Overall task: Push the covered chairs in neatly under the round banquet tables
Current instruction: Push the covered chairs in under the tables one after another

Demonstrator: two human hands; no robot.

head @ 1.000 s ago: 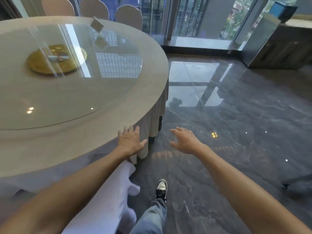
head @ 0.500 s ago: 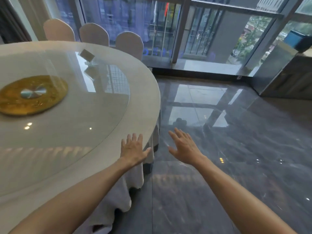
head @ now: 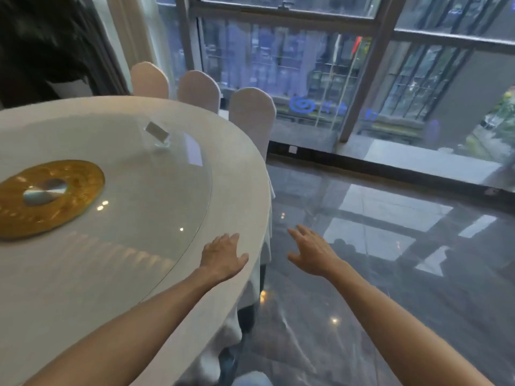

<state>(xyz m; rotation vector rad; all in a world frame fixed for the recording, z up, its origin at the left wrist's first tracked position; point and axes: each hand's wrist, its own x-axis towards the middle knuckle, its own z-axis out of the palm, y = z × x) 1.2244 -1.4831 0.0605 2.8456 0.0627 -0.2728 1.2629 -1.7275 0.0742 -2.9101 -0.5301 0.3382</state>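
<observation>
A round banquet table (head: 245, 190) with a white cloth fills the left of the view, a glass turntable (head: 156, 196) on top. Three white-covered chairs stand at its far side: one at the left (head: 149, 79), one in the middle (head: 198, 89), and the nearest (head: 252, 115) by the table's right edge. My left hand (head: 223, 256) is stretched out flat over the table's near right rim, fingers straight. My right hand (head: 312, 252) is held out in the air over the floor beside the table, fingers spread, holding nothing.
A gold disc (head: 47, 196) sits at the turntable's centre and a small card stand (head: 157, 133) near its far edge. Glossy dark marble floor (head: 390, 274) stretches to the right. Tall windows (head: 306, 65) with a low sill run along the back. Dark curtains (head: 55, 37) hang at the upper left.
The view has lifted and moved forward along the table's edge; the chairs look nearer and larger. Both hands stay open and outstretched, the left over the table rim.
</observation>
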